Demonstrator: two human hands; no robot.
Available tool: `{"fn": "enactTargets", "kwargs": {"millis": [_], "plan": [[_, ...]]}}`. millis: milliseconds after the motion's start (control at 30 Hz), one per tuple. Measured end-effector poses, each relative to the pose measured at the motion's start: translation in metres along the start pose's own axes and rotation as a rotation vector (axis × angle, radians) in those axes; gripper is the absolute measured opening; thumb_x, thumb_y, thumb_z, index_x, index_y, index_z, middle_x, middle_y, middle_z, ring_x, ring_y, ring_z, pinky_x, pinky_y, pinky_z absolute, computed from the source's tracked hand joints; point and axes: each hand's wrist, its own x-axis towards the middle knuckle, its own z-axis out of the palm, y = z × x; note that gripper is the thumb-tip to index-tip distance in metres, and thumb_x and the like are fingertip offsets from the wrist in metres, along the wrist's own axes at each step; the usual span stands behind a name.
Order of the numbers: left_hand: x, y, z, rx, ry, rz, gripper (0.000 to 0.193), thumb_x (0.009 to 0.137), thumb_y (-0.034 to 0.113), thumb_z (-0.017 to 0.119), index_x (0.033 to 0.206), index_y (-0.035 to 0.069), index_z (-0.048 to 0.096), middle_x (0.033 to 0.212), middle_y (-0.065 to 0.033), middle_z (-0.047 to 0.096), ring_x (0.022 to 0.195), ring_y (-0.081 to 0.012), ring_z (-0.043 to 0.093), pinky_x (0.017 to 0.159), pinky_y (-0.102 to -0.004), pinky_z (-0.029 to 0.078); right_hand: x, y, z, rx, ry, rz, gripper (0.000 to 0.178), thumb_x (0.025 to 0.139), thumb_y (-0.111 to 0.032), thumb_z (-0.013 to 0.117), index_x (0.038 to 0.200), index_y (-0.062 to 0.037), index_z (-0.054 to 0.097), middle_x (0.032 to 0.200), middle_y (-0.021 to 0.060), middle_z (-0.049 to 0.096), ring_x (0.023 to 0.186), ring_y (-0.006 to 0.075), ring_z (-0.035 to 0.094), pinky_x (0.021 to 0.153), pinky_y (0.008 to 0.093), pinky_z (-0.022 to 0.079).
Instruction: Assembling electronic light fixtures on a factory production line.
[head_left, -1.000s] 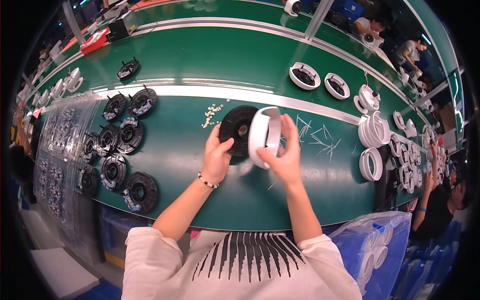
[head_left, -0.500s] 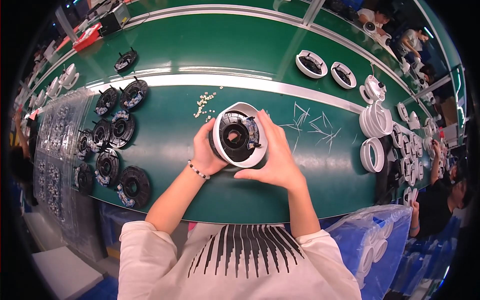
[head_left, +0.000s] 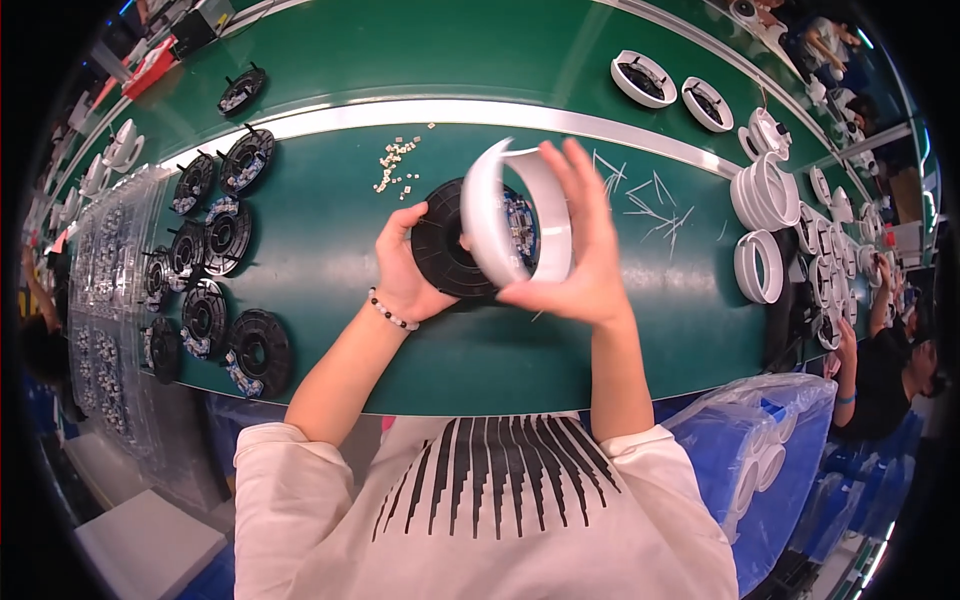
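Note:
My left hand (head_left: 408, 270) grips a round black plastic base (head_left: 440, 245) by its left edge, fingers partly hidden behind it. Closed on the rim of a white ring-shaped housing (head_left: 490, 215) is my right hand (head_left: 585, 250), thumb below and fingers up its right side. The housing is tilted in front of the base's right part and overlaps it; whether the two touch I cannot tell. Through the housing's opening a blue circuit board (head_left: 520, 230) shows on the base. Both parts are held above the green bench.
Several black bases with boards (head_left: 228, 235) stand at the left beside clear plastic trays (head_left: 110, 300). Tiny pale connectors (head_left: 395, 160) and thin white strips (head_left: 655, 205) lie on the bench (head_left: 480, 370). White housings (head_left: 765, 195) are stacked right; co-workers sit beyond.
The white housing, earlier around the black base, has come away to the right and tilted in my right hand. The base stays in my left hand. The whole view has shifted slightly.

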Motion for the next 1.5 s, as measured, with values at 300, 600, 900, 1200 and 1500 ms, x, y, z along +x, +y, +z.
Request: {"fn": "enactTargets", "kwargs": {"millis": [300, 600, 900, 1200, 1500], "plan": [[-0.002, 0.002, 0.000, -0.137, -0.049, -0.114, 0.061, 0.076, 0.043, 0.035, 0.126, 0.009, 0.033, 0.126, -0.0133, 0.037, 0.115, -0.0341, 0.037, 0.087, -0.0654, 0.026, -0.002, -0.001, 0.001, 0.506, 0.159, 0.222, 0.099, 0.058, -0.024, 0.075, 0.132, -0.0023, 0.013, 0.131, 0.0223, 0.026, 0.114, 0.0269, 0.038, 0.090, 0.0360, 0.037], [0.003, -0.007, -0.009, -0.007, 0.141, 0.119, 0.043, 0.084, 0.031, 0.029, 0.111, 0.003, 0.049, 0.107, -0.0117, 0.054, 0.097, -0.0220, 0.052, 0.086, -0.0348, 0.043, -0.012, 0.001, 0.042, -0.587, 0.065, -0.087, 0.107, 0.044, -0.041, 0.079, 0.126, 0.0034, 0.025, 0.128, 0.0256, 0.026, 0.117, 0.0389, 0.026, 0.095, 0.0466, 0.024], [0.002, -0.003, -0.005, 0.054, 0.132, 0.068, 0.058, 0.086, 0.051, 0.026, 0.119, 0.006, 0.042, 0.116, -0.0117, 0.047, 0.107, -0.0233, 0.046, 0.092, -0.0374, 0.038, -0.001, -0.001, 0.030, -0.589, -0.030, -0.100, 0.111, 0.043, -0.040, 0.080, 0.128, 0.0014, 0.022, 0.128, 0.0209, 0.029, 0.115, 0.0330, 0.033, 0.094, 0.0404, 0.028], [0.006, -0.009, -0.002, 0.069, 0.127, 0.142, 0.049, 0.088, 0.043, 0.027, 0.117, 0.008, 0.043, 0.112, -0.0106, 0.050, 0.102, -0.0218, 0.050, 0.089, -0.0360, 0.040, 0.005, 0.005, 0.027, -0.414, -0.069, 0.033, 0.108, 0.043, -0.033, 0.081, 0.129, -0.0006, 0.023, 0.127, 0.0185, 0.032, 0.117, 0.0311, 0.033, 0.096, 0.0396, 0.029], [-0.005, 0.009, 0.005, -0.064, -0.010, 0.066, 0.081, 0.078, 0.068, 0.016, 0.123, 0.004, 0.036, 0.119, -0.0123, 0.045, 0.108, -0.0245, 0.045, 0.091, -0.0387, 0.038, 0.013, -0.004, 0.037, -0.560, -0.121, -0.127, 0.110, 0.040, -0.038, 0.080, 0.127, 0.0007, 0.025, 0.125, 0.0183, 0.034, 0.115, 0.0342, 0.031, 0.094, 0.0422, 0.029]]}}
